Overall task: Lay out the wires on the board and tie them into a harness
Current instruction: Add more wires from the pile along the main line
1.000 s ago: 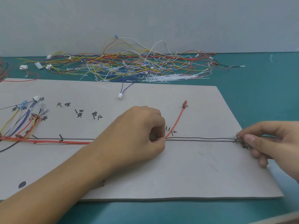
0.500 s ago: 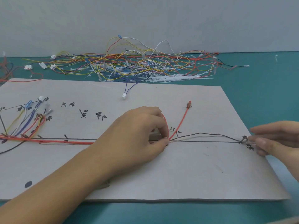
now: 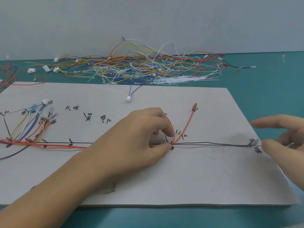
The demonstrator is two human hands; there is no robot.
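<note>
- The left hand [image 3: 139, 137] pinches the red wire [image 3: 185, 129] and dark wire [image 3: 213, 143] onto the board [image 3: 181, 178], and its knuckles hide the run beneath.
- The right hand [image 3: 283, 137] hovers with fingers spread, gripping nothing, just beside the dark wire's terminal [image 3: 253, 142].
- A heap of loose wires [image 3: 131, 66] and white cable ties [image 3: 181, 79] lie behind the board on the teal table [image 3: 263, 96].
- A fanned wire bundle [image 3: 32, 129] lies on the board's left.

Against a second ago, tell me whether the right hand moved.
Yes. The right hand has opened and drawn right, off the wire end at the written mark.
</note>
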